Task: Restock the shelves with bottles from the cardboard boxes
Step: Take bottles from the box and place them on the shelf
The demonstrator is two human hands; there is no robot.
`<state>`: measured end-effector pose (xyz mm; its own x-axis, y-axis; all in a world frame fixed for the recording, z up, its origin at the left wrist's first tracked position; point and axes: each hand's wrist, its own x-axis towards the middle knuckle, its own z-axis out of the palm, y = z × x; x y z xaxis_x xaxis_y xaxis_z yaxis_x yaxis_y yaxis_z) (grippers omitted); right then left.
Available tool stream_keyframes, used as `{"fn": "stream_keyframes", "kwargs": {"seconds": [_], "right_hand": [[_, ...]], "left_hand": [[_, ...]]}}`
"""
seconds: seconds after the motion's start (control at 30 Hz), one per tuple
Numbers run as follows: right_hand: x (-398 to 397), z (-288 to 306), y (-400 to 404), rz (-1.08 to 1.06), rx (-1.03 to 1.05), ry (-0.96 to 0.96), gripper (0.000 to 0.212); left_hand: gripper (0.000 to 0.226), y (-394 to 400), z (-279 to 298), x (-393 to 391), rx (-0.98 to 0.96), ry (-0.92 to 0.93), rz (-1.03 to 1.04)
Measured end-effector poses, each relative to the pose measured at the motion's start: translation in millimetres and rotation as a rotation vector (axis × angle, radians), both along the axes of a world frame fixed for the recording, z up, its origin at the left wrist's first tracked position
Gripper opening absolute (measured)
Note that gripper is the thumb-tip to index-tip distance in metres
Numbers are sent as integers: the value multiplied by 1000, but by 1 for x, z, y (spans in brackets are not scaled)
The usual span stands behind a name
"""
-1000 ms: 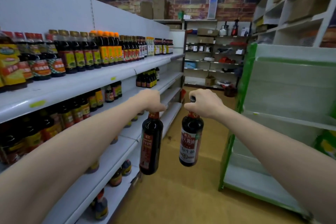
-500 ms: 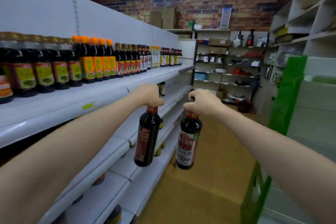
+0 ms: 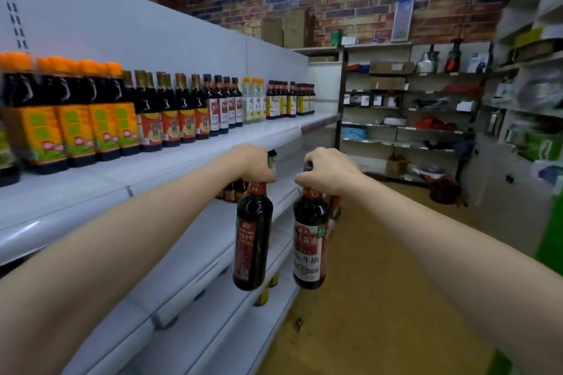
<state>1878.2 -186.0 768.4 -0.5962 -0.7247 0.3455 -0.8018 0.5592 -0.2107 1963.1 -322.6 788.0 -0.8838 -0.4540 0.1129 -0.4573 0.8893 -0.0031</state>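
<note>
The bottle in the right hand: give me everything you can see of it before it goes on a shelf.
The bottle in the right hand is dark, glossy and looks like glass, filled with near-black liquid. A red band wraps its neck; a white and red label with large Chinese characters and a small green tag faces the camera. It hangs roughly upright in the aisle, base free, just off the shelf edge. The right hand grips its top, hiding the cap. It hangs close beside the other bottle; whether they touch is unclear.

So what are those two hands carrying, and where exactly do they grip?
Each holds a dark sauce bottle by its neck and cap: the left hand the left bottle, the right hand the right bottle.
</note>
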Motion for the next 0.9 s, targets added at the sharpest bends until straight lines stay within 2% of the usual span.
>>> {"fn": "stream_keyframes", "kwargs": {"seconds": [0.17,0.4,0.6,0.73,0.9], "right_hand": [[-100,30,-37,44,-62,62,34],[-222,60,-111,95,-160,126,29],[-308,108,-197,151,-261,201,34],[-357,130,-247,143,-350,239,40],[-411,141,-308,185,-407,267,35]], "left_hand": [[42,-42,43,-83,36,105,56],[39,-114,96,-185,42,435,112],[37,-198,135,-254,-82,698,138],[43,-247,150,-303,-157,760,141],[44,-295,158,-355,-218,709,194]]}}
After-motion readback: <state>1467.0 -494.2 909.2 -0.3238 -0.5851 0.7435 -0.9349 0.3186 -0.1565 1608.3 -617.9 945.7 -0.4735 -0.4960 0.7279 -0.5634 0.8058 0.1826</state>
